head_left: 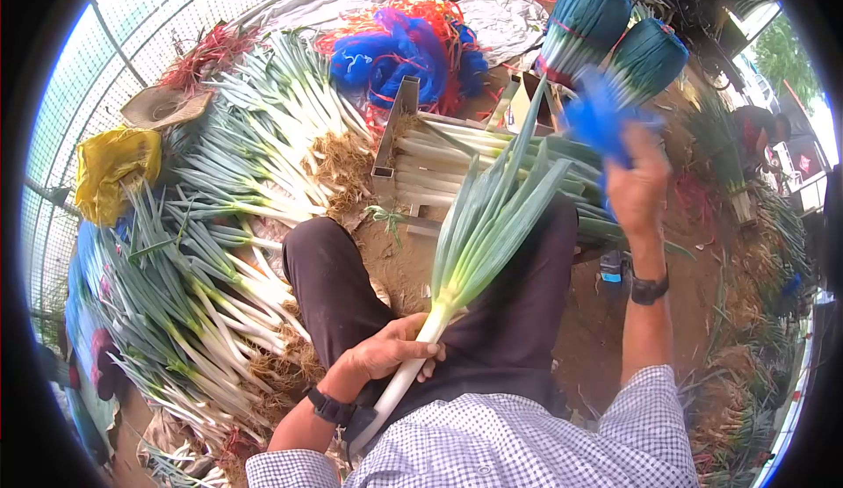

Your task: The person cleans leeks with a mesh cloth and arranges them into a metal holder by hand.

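My left hand (391, 354) is closed around the white stalk of a single leek (493, 246). The leek lies slantwise over my lap, its green leaves fanning up and to the right. Raised at the right, my right hand (639, 191) grips a bright blue cloth (597, 115), blurred by motion; I cannot tell whether it is fabric or netting. The cloth is apart from the leek in my left hand. Just beyond my knees, more leeks (439, 156) lie in a metal frame (399, 106), partly hidden by the held leek's leaves.
Long rows of leeks with roots (198, 268) cover the ground at left. Blue netting (395, 57) and red-orange strips lie ahead. Two wrapped bundles (587, 22) stand at the upper right. A straw hat (165, 107) and a yellow bag (117, 172) are by the mesh wall.
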A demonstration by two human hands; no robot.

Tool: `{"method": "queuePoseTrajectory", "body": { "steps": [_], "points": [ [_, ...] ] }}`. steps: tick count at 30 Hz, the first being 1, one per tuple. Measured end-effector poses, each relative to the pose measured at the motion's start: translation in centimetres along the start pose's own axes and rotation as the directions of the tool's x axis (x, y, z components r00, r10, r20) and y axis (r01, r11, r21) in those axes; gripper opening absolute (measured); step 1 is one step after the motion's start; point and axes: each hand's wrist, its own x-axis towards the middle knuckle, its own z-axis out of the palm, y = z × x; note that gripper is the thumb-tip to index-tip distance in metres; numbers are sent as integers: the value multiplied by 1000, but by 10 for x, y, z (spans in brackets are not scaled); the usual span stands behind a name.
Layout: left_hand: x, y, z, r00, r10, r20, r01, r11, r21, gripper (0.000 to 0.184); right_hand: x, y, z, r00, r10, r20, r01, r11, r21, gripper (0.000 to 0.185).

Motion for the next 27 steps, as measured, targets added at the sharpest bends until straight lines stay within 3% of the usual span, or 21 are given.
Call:
{"method": "queuePoseTrajectory", "body": {
  "steps": [1, 3, 5, 6, 7, 8, 9, 10, 11, 13, 15, 16, 18, 20, 21, 22, 23, 24, 25, 27],
  "points": [
    [1, -4, 0, 1000, 0, -21, 0, 1000, -4, 62, 2, -25, -2, 995, -12, -95, 15, 999, 36, 34],
    [3, -1, 7, 995, 41, -90, -35, 997, 66, 58, -25, -60, 17, 945, -302, 127, 284, 948, 142, 30],
    [4, 8, 10, 984, 79, -163, -44, 976, 213, 57, -64, -80, 48, 702, -582, 411, 426, 805, 414, 26],
    [2, 11, 10, 973, 105, -206, -36, 949, 313, 57, -80, -74, 59, 587, -635, 502, 430, 770, 472, 24],
    [-1, 14, 10, 959, 136, -251, -23, 914, 405, 58, -81, -53, 62, 559, -577, 596, 437, 815, 379, 22],
    [-3, 25, 19, 959, 225, -174, -150, 920, 363, 63, -68, -21, 56, 619, -424, 661, 421, 890, 177, 20],
    [-9, 23, 21, 952, 229, -205, -128, 902, 412, 64, -46, 16, 47, 726, -122, 677, 332, 924, -189, 19],
    [-12, 26, 21, 948, 229, -221, -102, 875, 473, 65, -33, 41, 33, 921, -62, 385, 122, 983, -134, 19],
    [-8, 34, 19, 937, 257, -236, -96, 840, 534, 67, -14, 32, 14, 972, -4, 236, 28, 995, -101, 19],
    [-5, 43, 19, 927, 303, -219, -93, 754, 650, 67, -5, -43, 4, 979, -134, -155, 109, 981, -162, 15],
    [4, 66, 27, 924, 328, -195, -77, 661, 747, 71, -24, -56, 18, 946, -302, 116, 302, 953, 16, 18],
    [13, 51, 14, 772, 634, 36, -427, 476, 769, 69, -36, -56, 29, 888, -394, 235, 375, 919, 124, 20],
    [6, 67, 26, 894, 407, -188, -194, 730, 655, 63, -63, -45, 60, 694, -583, 422, 458, 810, 365, 24],
    [-8, 83, 44, 809, 567, -154, -15, 282, 959, 61, -43, 20, 30, 896, -258, 362, 326, 935, -140, 32],
    [-13, 77, 35, 769, 630, -111, 102, 50, 993, 61, -34, 41, 4, 972, -144, 185, 174, 972, -158, 43],
    [-15, 76, 29, 734, 678, -47, 226, -179, 957, 61, -22, 38, -27, 997, -26, 67, 37, 987, -157, 42],
    [-17, 79, 27, 691, 722, 22, 228, -246, 942, 61, -25, 54, -51, 988, 137, -74, -150, 967, -205, 36],
    [-17, 81, 26, 650, 754, 96, 227, -312, 923, 61, -24, 50, -82, 930, 342, -131, -357, 928, -107, 31],
    [-16, 81, 26, 606, 777, 173, 226, -377, 898, 61, -29, 56, -100, 847, 436, -305, -457, 889, 0, 36],
    [-9, 75, 27, 586, 790, 179, 267, -397, 878, 50, -32, 50, -123, 803, 386, -454, -403, 913, 64, 32]
  ]
}}
